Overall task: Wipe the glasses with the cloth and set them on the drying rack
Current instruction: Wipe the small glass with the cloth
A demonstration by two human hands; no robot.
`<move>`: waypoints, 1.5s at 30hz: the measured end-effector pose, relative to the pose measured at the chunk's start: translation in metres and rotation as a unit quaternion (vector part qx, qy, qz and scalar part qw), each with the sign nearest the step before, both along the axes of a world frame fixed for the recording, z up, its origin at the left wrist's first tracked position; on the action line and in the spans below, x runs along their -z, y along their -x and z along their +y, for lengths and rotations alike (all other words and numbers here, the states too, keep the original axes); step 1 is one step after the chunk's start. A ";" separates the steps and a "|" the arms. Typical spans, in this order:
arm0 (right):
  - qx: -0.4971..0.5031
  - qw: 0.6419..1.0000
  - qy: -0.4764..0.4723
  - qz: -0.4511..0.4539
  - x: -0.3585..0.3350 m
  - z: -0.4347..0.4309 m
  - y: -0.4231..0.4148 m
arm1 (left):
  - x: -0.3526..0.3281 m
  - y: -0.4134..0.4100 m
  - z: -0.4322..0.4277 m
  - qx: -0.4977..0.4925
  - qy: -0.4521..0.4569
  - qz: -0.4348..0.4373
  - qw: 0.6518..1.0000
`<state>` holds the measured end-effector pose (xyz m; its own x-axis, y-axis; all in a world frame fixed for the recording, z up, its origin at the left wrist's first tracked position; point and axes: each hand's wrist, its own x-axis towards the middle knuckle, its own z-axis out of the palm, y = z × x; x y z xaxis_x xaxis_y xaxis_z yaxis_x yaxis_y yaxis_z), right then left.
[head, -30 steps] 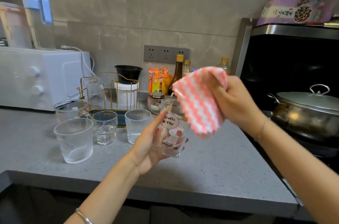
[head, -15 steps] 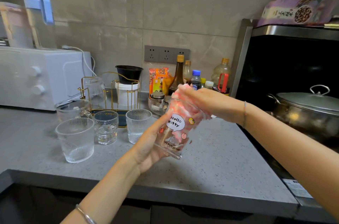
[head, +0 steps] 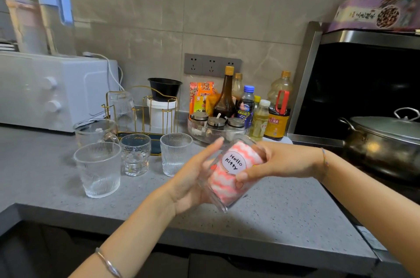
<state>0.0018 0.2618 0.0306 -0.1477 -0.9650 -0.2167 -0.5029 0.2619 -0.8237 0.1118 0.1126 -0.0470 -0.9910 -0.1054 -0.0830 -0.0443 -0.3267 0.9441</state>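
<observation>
Head view is showing the left hand (head: 193, 177) cradling the printed glass (head: 234, 163) from its base side, with one finger lying straight along the wall. The right hand (head: 279, 164) is pushing the pink-and-white cloth (head: 221, 189) down through the mouth, its fingers hidden inside and its thumb pressing on the outside. The glass is being held tilted, mouth toward the upper right, in the air above the grey counter (head: 272, 221) and touching nothing else. The main hazard is arising from the left grip: the wall is smooth, possibly wet, and any twisting of the cloth is working against a partly extended hand, so the glass could be slipping free and striking the hard counter. A second concern is the tight packing of cloth and fingers inside; pulling out sharply could be dragging the glass with it. The route to the gold drying rack (head: 159, 107) is also looking awkward. One inverted glass (head: 121, 107) is already occupying a peg, and four unwiped glasses (head: 97, 168) (head: 135, 155) (head: 176, 153) (head: 95, 130) are standing close together just in front of it, so a low reach is risking a knock against them. The condiment tray (head: 238, 135) is sitting just behind the hands, within range of a careless swing.
</observation>
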 end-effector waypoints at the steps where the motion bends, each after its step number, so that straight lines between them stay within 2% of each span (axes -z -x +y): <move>1: 0.016 0.999 0.021 -0.018 0.000 0.002 0.000 | 0.001 -0.001 -0.002 0.002 -0.036 0.004 0.999; 4: 0.084 0.989 0.102 -0.064 0.002 0.004 0.001 | 0.002 -0.002 -0.005 -0.039 -0.133 0.037 0.990; 6: 0.117 0.981 0.142 -0.056 0.006 0.001 0.000 | 0.000 -0.003 -0.002 -0.083 -0.143 0.059 0.984; 10: 0.127 0.978 0.154 -0.051 0.019 -0.003 -0.008 | 0.001 0.003 0.017 -0.174 -0.018 0.059 0.983; 14: 0.066 0.989 0.110 -0.071 0.022 -0.003 -0.021 | 0.008 0.011 0.025 -0.280 0.080 0.058 0.955; 17: 0.055 0.983 0.126 -0.124 0.024 -0.003 -0.021 | 0.005 0.010 0.027 -0.327 0.123 0.114 0.930; 20: 0.089 0.964 0.159 -0.194 0.025 -0.005 -0.019 | 0.001 0.005 0.029 -0.334 0.180 0.168 0.910; 22: 0.108 0.957 0.171 -0.206 0.025 -0.007 -0.018 | 0.000 0.003 0.029 -0.329 0.199 0.182 0.905; 27: 0.185 0.950 0.187 -0.169 0.029 -0.011 -0.020 | 0.001 0.000 0.025 -0.317 0.199 0.196 0.906; 32: 0.284 0.927 0.230 -0.083 0.029 -0.013 -0.027 | 0.003 0.000 0.022 -0.322 0.185 0.188 0.909; 35: 0.266 0.934 0.229 -0.071 0.024 -0.011 -0.029 | 0.002 -0.002 0.019 -0.341 0.198 0.190 0.899; 38: 0.198 0.955 0.204 -0.086 0.017 -0.007 -0.031 | 0.001 -0.006 0.014 -0.355 0.209 0.191 0.891; 45: 0.088 0.960 0.185 -0.193 0.018 -0.009 -0.034 | 0.004 -0.011 0.016 -0.336 0.275 0.247 0.866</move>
